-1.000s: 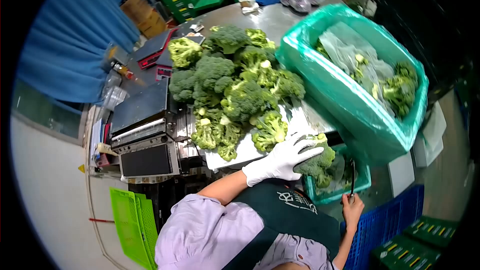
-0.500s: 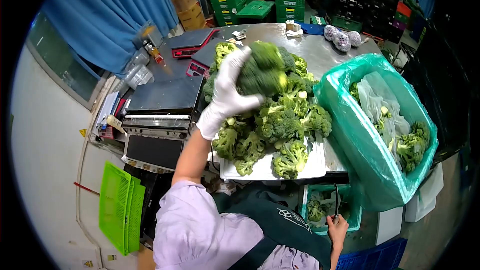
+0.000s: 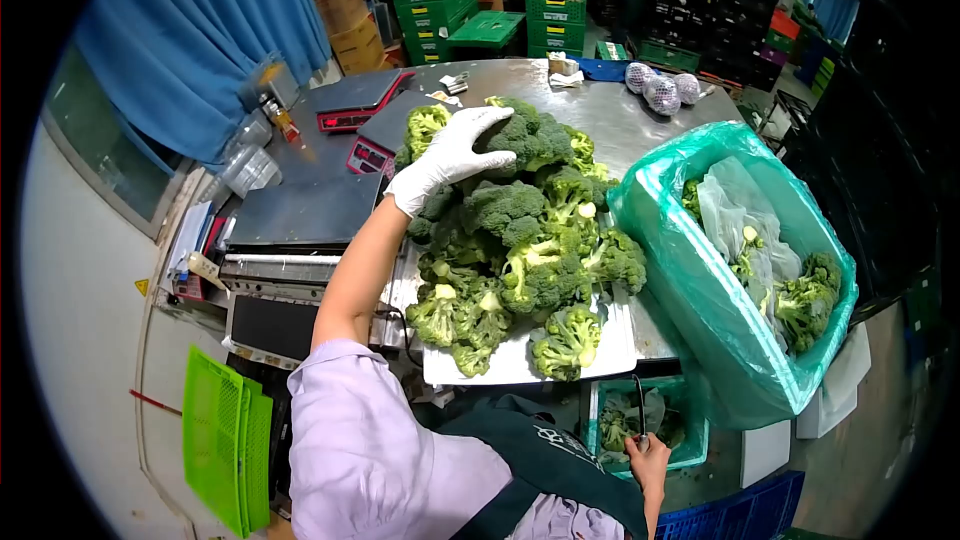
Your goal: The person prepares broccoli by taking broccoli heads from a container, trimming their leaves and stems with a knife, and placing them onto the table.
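From where I stand, the steel tabletop [image 3: 500, 78] takes up most of the room in front of the person. At its right side stands the big box lined in green plastic [image 3: 690, 285]; a broccoli clump [image 3: 808, 302] sits at its near end and crumpled clear film [image 3: 735, 225] covers much of the rest, so I can't tell how many more lie beneath. The broccoli pile [image 3: 545, 240] is heaped high on a white tray [image 3: 622, 338], hiding nearly all of it but the near edge and corner. Several heads there show pale cut stems, so I'd judge a good share of the work done, though whether every one is trimmed I can't say. Below the tray's edge, the small lined bin [image 3: 700, 430] holds leafy green scraps [image 3: 616, 430], which looks to me like trimming well under way, with what's in the box perhaps left.

The person's left hand [image 3: 452, 152], in a white glove, is grasping a dark broccoli head [image 3: 536, 140] at the far end of the pile, thumb and fingers curved against it; how firmly, I can't tell. The bare right hand [image 3: 650, 457], over the bin, is clenched round a knife [image 3: 641, 402], blade up and touching no broccoli that I can make out.
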Demonstrator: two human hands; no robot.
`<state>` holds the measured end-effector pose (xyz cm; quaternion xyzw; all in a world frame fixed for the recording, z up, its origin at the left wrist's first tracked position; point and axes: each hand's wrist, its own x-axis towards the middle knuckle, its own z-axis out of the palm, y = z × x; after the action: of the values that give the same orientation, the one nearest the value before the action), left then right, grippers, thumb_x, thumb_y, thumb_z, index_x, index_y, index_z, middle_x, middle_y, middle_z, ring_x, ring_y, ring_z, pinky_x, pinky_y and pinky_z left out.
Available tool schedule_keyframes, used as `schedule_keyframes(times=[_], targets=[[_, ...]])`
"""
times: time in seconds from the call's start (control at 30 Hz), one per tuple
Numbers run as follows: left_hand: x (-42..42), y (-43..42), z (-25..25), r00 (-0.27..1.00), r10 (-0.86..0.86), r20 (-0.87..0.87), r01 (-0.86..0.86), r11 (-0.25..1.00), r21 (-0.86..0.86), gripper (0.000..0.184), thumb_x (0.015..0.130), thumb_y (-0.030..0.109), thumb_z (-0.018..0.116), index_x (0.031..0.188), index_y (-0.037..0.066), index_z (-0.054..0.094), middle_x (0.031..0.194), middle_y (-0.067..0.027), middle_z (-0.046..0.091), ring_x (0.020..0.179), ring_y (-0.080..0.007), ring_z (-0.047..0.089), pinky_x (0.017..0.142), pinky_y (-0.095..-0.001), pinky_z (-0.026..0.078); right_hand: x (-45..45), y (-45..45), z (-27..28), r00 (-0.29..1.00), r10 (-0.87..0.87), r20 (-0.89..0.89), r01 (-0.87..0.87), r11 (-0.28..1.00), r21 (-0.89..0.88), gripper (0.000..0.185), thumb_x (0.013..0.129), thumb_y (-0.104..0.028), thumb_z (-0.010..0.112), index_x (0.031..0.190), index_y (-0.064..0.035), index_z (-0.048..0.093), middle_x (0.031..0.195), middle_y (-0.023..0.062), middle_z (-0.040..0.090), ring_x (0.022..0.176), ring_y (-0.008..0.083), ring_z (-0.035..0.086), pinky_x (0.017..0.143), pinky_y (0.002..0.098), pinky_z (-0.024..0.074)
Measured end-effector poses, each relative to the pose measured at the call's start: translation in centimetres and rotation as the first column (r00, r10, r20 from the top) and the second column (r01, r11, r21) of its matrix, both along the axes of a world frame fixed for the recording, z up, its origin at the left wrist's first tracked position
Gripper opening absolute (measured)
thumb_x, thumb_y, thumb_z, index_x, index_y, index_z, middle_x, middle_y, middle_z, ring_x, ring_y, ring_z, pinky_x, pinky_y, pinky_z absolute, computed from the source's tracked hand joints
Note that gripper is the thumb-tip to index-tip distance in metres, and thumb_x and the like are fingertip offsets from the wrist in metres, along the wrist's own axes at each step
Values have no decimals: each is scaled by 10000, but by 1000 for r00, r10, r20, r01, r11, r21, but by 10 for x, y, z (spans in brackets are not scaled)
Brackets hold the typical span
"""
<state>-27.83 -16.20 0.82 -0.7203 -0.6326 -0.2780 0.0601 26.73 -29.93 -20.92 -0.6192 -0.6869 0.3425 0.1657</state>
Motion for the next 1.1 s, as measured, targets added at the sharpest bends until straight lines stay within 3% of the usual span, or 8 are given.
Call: schedule_keyframes(times=[0.17, 0.3, 0.37, 0.57, 0.67, 0.73, 0.8, 1.1], targets=[[-6, 19, 9, 769, -12, 640, -48, 996, 77, 467, 870, 345, 619, 1229, 54, 558, 1130, -100, 622, 1020, -192, 574, 919, -306, 427, 1, -4, 10, 999, -21, -40, 22, 999, 30, 221, 740, -163, 713, 743, 38, 621, 601, 137, 590, 531, 241, 563, 545, 367, 449], [-29, 42, 10, 720, 38, 693, -215, 962, 170, 283, 859, 250, 644, 1029, 26, 664, 996, -45, 668, 876, -118, 602, 786, -268, 475, 7, -9, 11, 997, -50, -58, 53, 997, 64, 233, 735, -181, 717, 744, 33, 624, 615, 155, 605, 553, 288, 592, 553, 370, 460], [-15, 53, 19, 815, 30, 578, -190, 957, 218, 259, 844, 218, 665, 1033, 42, 664, 964, -30, 673, 865, -104, 610, 771, -252, 480, 13, -10, 4, 998, -59, -7, 60, 997, 41, 238, 733, -207, 713, 766, 18, 643, 666, 178, 633, 622, 321, 630, 583, 384, 478], [129, 86, 31, 805, -187, 563, 223, 975, 5, 285, 847, 181, 661, 1091, 38, 626, 1031, -47, 644, 921, -115, 612, 797, -269, 491, 30, -17, 7, 995, -99, -9, 99, 995, 26, 339, 741, -306, 723, 765, 14, 613, 682, 230, 604, 651, 415, 591, 592, 449, 466], [212, 108, 21, 807, -352, 474, 445, 890, -97, 327, 835, 179, 666, 1136, 67, 609, 1057, -54, 632, 966, -147, 597, 845, -297, 477, 44, -20, 8, 986, -165, -15, 165, 986, -30, 346, 748, -314, 718, 770, 13, 607, 694, 239, 602, 664, 421, 593, 593, 451, 469], [261, 129, 13, 828, -512, 227, 545, 830, -116, 396, 796, 261, 685, 1146, 94, 610, 1109, -68, 619, 992, -195, 600, 864, -337, 464, 54, -22, 5, 981, -192, -13, 191, 981, -33, 345, 751, -312, 717, 765, 13, 603, 691, 242, 598, 670, 421, 593, 593, 451, 470], [312, 150, -1, 751, -615, 239, 657, 731, -184, 396, 791, 267, 669, 1130, 71, 611, 1103, -89, 615, 1023, -207, 589, 865, -341, 463, 64, -28, -1, 979, -206, -5, 206, 978, -18, 342, 760, -305, 715, 752, 15, 592, 672, 246, 585, 669, 426, 589, 585, 454, 472], [549, 205, -37, 605, -794, -56, 768, 600, -223, 707, 722, 239, 691, 1352, 108, 397, 1364, -179, 385, 1225, -341, 423, 986, -392, 415, 106, -70, -26, 918, -395, 34, 397, 916, -59, 353, 755, -351, 703, 724, -17, 593, 641, 210, 589, 644, 420, 593, 575, 465, 475]])
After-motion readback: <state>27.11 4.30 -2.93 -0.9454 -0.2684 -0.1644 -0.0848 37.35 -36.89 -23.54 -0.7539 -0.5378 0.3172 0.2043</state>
